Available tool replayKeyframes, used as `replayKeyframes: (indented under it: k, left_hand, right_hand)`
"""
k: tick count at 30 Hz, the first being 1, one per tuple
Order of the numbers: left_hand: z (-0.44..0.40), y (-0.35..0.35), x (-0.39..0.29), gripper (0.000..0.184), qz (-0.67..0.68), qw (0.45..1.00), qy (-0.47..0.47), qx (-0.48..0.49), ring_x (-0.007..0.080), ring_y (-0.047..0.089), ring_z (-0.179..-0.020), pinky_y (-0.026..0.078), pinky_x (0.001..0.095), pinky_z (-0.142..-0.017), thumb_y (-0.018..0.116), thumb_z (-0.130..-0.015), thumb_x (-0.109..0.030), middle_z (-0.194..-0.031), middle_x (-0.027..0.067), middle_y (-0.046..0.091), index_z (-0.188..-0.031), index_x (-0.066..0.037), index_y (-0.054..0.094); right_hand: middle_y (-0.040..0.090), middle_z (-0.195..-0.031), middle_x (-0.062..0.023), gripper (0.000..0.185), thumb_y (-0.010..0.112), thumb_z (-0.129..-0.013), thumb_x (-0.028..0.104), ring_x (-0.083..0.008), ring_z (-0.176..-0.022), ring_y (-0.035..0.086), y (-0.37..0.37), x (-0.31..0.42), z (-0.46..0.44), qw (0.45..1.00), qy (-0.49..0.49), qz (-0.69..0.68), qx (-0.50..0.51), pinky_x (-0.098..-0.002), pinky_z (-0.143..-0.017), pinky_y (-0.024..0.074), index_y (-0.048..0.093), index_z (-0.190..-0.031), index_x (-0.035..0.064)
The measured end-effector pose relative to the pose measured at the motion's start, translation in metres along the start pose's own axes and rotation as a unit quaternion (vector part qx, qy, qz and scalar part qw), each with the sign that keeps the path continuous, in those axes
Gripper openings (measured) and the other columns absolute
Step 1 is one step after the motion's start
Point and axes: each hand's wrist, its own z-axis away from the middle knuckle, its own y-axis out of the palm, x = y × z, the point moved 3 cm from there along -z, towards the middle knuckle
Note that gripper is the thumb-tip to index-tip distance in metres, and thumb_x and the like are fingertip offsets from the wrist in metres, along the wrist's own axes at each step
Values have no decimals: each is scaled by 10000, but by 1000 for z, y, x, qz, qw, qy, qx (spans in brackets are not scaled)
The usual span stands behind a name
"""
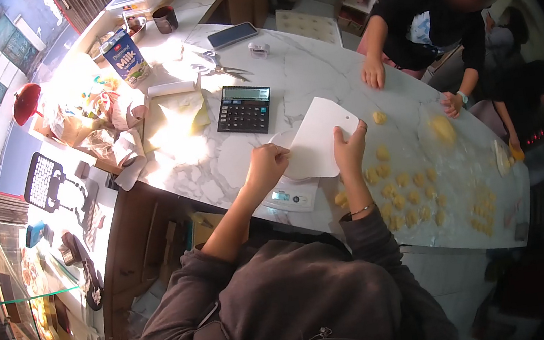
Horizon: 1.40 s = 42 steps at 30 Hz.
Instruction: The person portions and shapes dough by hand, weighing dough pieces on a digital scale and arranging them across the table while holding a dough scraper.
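My right hand [351, 148] grips a white, flat dough scraper [320, 138] by its right edge, a small hole showing near one corner. At the scraper's left edge, my left hand [267, 168] has its fingers pinched together; whatever they hold is too small to make out. Below both hands sits a kitchen scale [294, 198] with a lit display, its top partly covered by the scraper. To the right of my right hand, several small yellow dough pieces [413, 197] lie on the marble table [311, 49].
Beyond my hands lie a black calculator [243, 109], scissors [230, 70] and a phone [232, 35]. A milk carton [125, 57] stands at the back left. A larger dough lump [442, 130] rests near a person [430, 21] across the table, whose hands are at its edge.
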Motion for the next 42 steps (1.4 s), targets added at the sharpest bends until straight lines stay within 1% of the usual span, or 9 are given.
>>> replayKeyframes:
  k: [2, 5, 9, 10, 13, 14, 18, 33, 42]
  left_hand:
    - [9, -11, -8, 190, -23, 999, 27, -4, 157, 603, -616, 478, 262, -598, 650, -688, -29, -706, 132, 639, -877, -13, 667]
    - [24, -44, -7, 180, 11, 997, -7, -81, 237, 630, -687, 497, 294, -624, 620, -687, -25, -762, 146, 643, -859, 4, 661]
    - [44, -77, 22, 176, -15, 981, -76, -178, 189, 643, -692, 512, 278, -626, 646, -724, -39, -755, 104, 650, -900, -19, 648]
    - [48, -74, 42, 181, 6, 981, -109, -162, 198, 630, -761, 495, 307, -683, 655, -708, -41, -849, 88, 639, -889, -43, 653]
    - [64, -56, 70, 205, -207, 966, 58, -147, 215, 588, -874, 452, 342, -763, 664, -686, -56, -988, 73, 600, -890, -73, 662]
    - [69, -49, 79, 224, -211, 962, 51, -167, 242, 519, -986, 393, 375, -833, 659, -663, -64, -1096, 61, 544, -885, -96, 667]
    - [67, -55, 57, 256, -245, 950, 72, -177, 268, 473, -1060, 366, 397, -874, 640, -651, -65, -1130, 63, 532, -902, -104, 674]
    - [67, -53, 70, 284, -245, 943, 76, -211, 259, 514, -977, 386, 391, -843, 629, -748, -92, -1026, 57, 577, -1032, -81, 616]
    - [67, -54, 69, 163, -233, 946, 80, -209, 254, 521, -944, 387, 384, -825, 638, -751, -110, -976, 49, 583, -912, -81, 648]
  right_hand:
    - [522, -1077, -268, 543, 565, -805, 90, -369, -994, 546, -3, -6, -7, 999, 24, -30, -8, -394, -849, 429, 271, -1227, -85]
    - [500, -1128, -240, 566, 577, -815, 132, -306, -1026, 531, -17, -5, -15, 995, 56, -85, 1, -363, -872, 417, 275, -1241, -85]
    - [470, -1182, -189, 587, 591, -828, 188, -239, -1046, 497, -63, 14, -21, 987, 76, -141, 3, -323, -892, 396, 293, -1265, -67]
    - [474, -1184, -173, 576, 594, -829, 187, -229, -1042, 497, -76, 27, -19, 988, 83, -128, -17, -317, -893, 395, 309, -1269, -53]
    - [481, -1185, -137, 544, 599, -831, 174, -208, -1035, 498, -110, 24, -21, 985, 68, -156, -38, -309, -892, 395, 344, -1270, -20]
    - [483, -1184, -128, 533, 600, -831, 169, -202, -1034, 499, -119, 19, -21, 982, 59, -174, -40, -308, -891, 396, 354, -1268, -10]
    - [492, -1171, -111, 498, 611, -823, 156, -186, -1031, 501, -149, 32, -9, 967, 68, -231, -76, -304, -884, 403, 392, -1245, 11]
    - [503, -1147, -98, 462, 617, -816, 159, -181, -1039, 500, -174, 45, 16, 966, 77, -211, -128, -296, -882, 401, 419, -1213, 31]
    - [500, -1139, -115, 484, 607, -820, 160, -187, -1025, 507, -178, 48, 19, 966, 76, -207, -133, -302, -871, 409, 396, -1226, 3]
